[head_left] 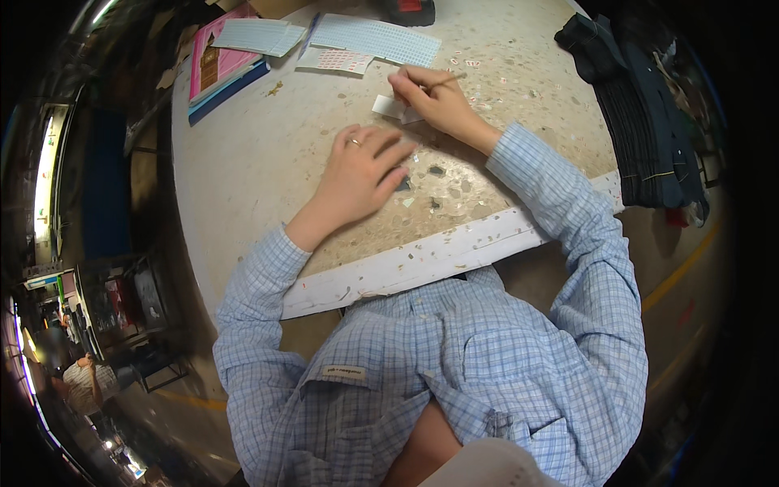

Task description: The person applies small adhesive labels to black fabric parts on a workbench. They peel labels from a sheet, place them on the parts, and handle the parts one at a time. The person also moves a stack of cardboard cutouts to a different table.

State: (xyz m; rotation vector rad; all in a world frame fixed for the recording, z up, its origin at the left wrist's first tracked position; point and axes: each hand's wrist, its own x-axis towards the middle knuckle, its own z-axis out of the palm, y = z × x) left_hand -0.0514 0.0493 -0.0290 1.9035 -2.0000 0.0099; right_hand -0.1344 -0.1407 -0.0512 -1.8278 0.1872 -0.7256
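Note:
My right hand point(434, 99) is closed in a writing grip around a thin brown pen-like stick point(452, 79), whose far end points right. Its lower tip is hidden by the fingers. Just under that hand lies a small white slip of paper point(386, 105), partly covered. Nearer to me, my left hand point(357, 172) rests palm down on the worn table point(243, 195), fingers apart and slightly blurred, holding nothing that I can see. Beyond the hands are a small sheet of red-printed stickers point(334, 61) and pale blue printed sheets point(373, 39).
A pink book point(213, 61) lies over a blue one at the far left. Dark folded garments point(641, 114), tied in bundles, hang over the right edge. Small sticker scraps point(473, 63) dot the tabletop. Far to the left, a person point(85, 383) is in the background.

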